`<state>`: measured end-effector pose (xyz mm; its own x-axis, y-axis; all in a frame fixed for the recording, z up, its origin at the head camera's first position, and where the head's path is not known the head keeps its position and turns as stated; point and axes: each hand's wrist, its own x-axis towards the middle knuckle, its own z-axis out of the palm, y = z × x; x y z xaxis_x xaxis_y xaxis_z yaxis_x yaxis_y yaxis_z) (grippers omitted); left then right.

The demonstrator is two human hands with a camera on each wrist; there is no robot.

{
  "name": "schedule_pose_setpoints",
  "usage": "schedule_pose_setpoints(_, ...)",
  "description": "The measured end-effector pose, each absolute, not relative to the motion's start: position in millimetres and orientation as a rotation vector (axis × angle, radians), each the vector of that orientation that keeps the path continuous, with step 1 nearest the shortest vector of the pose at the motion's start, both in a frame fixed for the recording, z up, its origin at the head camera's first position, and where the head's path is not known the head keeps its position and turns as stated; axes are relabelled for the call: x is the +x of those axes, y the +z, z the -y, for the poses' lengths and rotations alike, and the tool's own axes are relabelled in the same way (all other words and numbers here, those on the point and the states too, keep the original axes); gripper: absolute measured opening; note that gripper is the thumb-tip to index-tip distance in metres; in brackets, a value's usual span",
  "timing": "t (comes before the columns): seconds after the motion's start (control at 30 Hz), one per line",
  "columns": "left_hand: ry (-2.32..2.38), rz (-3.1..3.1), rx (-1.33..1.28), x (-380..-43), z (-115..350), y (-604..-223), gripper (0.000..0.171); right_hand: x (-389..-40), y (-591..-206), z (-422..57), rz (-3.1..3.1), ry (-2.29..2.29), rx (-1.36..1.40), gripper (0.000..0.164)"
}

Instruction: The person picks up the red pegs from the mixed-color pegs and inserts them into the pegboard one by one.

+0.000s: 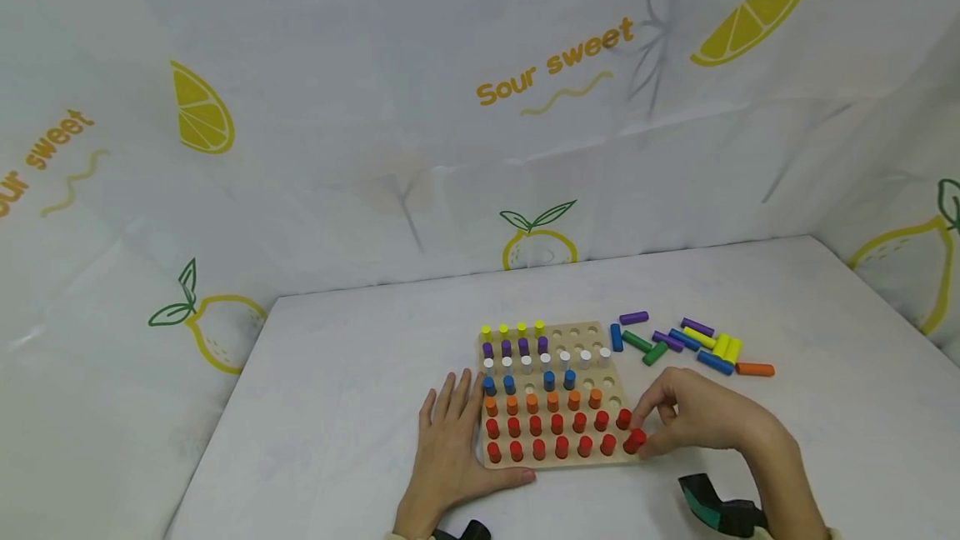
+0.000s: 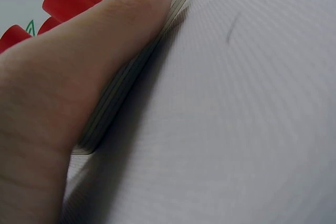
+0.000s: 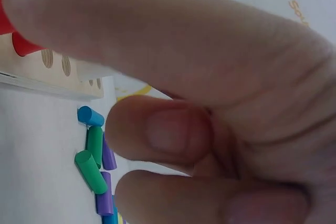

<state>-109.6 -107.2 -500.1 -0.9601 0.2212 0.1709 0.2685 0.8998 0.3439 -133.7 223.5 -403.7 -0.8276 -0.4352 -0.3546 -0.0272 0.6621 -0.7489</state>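
Note:
A wooden pegboard (image 1: 555,461) lies on the table with rows of coloured pegs standing in it. My left hand (image 1: 450,448) rests at its left front corner, fingers stretched along the left side. The left thumb (image 2: 121,19) lies along the front edge, beside the red pegs. At the right front corner, my right hand (image 1: 705,415) pinches a red peg (image 1: 634,442) between thumb and forefinger; this peg leans slightly. Red pegs fill the two front rows. Behind them stand orange pegs (image 1: 552,402), blue pegs (image 1: 549,380), white pegs (image 1: 545,362), purple pegs (image 1: 523,347) and yellow pegs (image 1: 521,329).
Loose pegs lie right of the board: green (image 1: 637,341), purple (image 1: 633,317), blue (image 1: 715,363), yellow (image 1: 732,349) and one orange peg (image 1: 755,369). Bare holes (image 1: 575,332) show in the back rows. A lemon-print cloth (image 1: 337,190) hangs behind the white table (image 1: 337,407).

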Motion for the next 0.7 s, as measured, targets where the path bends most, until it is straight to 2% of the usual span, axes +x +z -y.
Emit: schedule_pose_setpoints(0.7, -0.566, 2.9, -0.4, -109.5, 107.6, -500.9, 0.133, -138.0, -413.1, -226.0, -2.262, -1.155, -0.441, 0.018)
